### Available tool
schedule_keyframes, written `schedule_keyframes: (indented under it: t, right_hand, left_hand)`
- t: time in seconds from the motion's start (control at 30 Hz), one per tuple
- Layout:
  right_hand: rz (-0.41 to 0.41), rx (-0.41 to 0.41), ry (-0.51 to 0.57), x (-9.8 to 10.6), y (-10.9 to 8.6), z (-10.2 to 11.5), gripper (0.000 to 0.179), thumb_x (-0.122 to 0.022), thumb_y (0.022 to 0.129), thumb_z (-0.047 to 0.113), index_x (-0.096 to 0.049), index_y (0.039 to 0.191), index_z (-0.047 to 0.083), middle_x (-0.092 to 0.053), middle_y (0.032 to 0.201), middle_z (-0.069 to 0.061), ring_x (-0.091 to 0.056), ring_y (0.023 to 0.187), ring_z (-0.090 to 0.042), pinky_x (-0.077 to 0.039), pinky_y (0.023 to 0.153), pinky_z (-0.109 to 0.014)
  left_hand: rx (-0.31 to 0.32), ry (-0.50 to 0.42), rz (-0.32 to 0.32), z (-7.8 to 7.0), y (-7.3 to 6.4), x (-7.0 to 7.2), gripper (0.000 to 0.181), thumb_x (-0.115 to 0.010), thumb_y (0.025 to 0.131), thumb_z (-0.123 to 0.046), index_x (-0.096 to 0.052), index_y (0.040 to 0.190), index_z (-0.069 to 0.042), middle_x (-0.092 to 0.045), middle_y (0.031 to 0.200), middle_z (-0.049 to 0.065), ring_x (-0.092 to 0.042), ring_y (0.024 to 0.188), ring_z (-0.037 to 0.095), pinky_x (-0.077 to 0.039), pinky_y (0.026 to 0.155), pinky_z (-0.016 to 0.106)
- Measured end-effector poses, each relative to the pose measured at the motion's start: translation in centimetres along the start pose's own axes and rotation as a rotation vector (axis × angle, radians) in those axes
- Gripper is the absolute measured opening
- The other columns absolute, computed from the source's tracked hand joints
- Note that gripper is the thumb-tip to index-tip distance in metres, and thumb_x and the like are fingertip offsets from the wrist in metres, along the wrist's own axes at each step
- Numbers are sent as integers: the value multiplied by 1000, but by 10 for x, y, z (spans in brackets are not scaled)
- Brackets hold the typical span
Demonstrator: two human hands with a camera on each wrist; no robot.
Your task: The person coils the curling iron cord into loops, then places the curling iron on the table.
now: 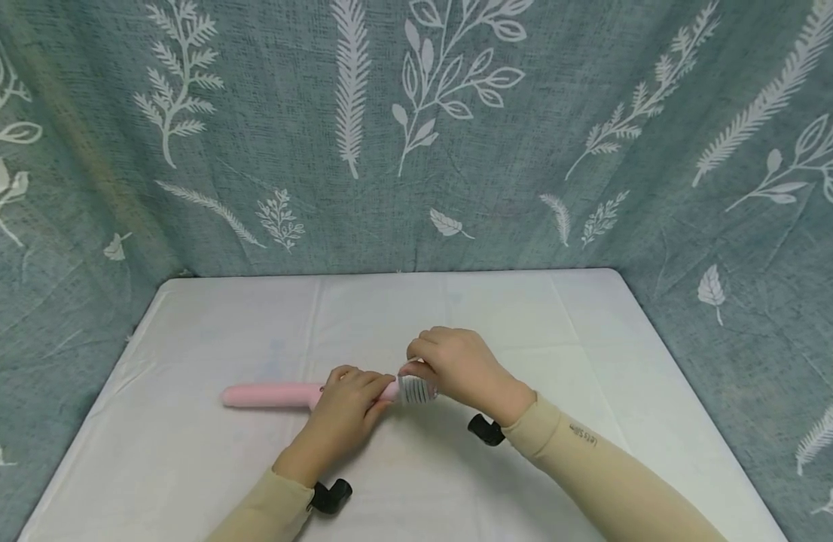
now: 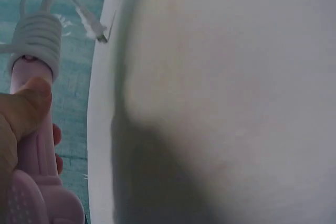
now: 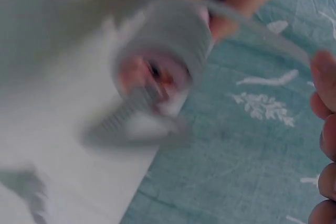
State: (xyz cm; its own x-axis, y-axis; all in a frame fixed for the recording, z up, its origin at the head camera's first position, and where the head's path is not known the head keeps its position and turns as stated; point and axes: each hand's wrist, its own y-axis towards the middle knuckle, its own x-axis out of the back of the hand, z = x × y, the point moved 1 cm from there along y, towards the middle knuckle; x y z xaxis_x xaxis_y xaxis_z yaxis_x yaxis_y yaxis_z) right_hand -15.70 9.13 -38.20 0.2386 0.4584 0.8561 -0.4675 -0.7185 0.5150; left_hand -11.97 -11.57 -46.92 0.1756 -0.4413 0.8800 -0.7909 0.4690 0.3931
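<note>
A pink curling iron (image 1: 270,395) lies lengthwise over the table, its long barrel pointing left in the head view. Round its handle curls my left hand (image 1: 352,406), thumb along the pink grip in the left wrist view. A pale cord (image 2: 37,40) is wound in several tight turns about the handle's end. My right hand (image 1: 460,369) is at that coil and pinches a length of the cord (image 3: 257,27), drawn out from the coil in the right wrist view. A loose cord end with a small white plug (image 2: 93,26) hangs beside the handle.
A white cloth covers the table (image 1: 206,331). Green-blue curtains (image 1: 288,113) with white leaf patterns stand behind it and on both sides. Black wrist mounts (image 1: 331,497) stick out near both sleeves.
</note>
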Motion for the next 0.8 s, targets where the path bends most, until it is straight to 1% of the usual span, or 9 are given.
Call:
schedule_keyframes:
  t: [0.17,0.3,0.43,0.53,0.6,0.7,0.8]
  right_hand:
    - [-37,-5,3,0,3,-11,28,-77,78,39,-66,81,14,-58,72,6,-52,62,-7,-42,54,-18]
    - [-50,-48,19,-4,4,-20,30,-78,76,40,-68,83,13,-59,75,5,-55,64,-8,-45,57,-20]
    - [-17,-123,48,-11,1,-29,29,-77,77,39,-68,84,13,-59,77,6,-57,68,-7,-46,60,-21]
    - [12,-173,58,-18,-2,-35,27,-76,78,40,-68,83,14,-59,76,8,-58,69,-6,-46,60,-21]
    - [29,-193,63,-23,-4,-38,25,-74,80,40,-69,83,15,-60,76,8,-56,68,-5,-46,60,-21]
    - [57,-213,71,-30,-9,-42,24,-71,83,41,-70,83,17,-60,76,9,-53,65,-4,-45,58,-21]
    - [86,-223,56,-40,-15,-45,23,-68,87,42,-71,82,19,-60,75,11,-54,66,-4,-46,59,-22]
  left_hand:
    - [-61,-4,-19,-5,-7,1,32,-73,86,-24,-68,115,-11,-68,109,0,-61,97,21,-36,94,44]
    - [-100,-21,-31,-9,-11,4,33,-74,85,-24,-68,115,-11,-68,109,0,-61,96,20,-36,93,44]
    - [-117,-34,-47,-11,-13,6,34,-74,85,-25,-68,116,-11,-68,110,0,-61,96,19,-37,93,43]
    - [-130,-46,-78,-11,-13,8,35,-74,85,-25,-68,116,-11,-68,110,0,-61,96,19,-37,92,43]
    - [-140,-60,-98,-12,-12,10,35,-73,85,-25,-67,117,-11,-68,111,0,-61,97,19,-37,92,43]
    - [-159,-81,-150,-12,-12,12,35,-72,85,-24,-67,116,-10,-67,110,0,-61,97,19,-37,92,43]
    - [-162,-103,-203,-11,-12,14,34,-68,89,-27,-67,117,-9,-66,110,1,-61,98,19,-37,92,43]
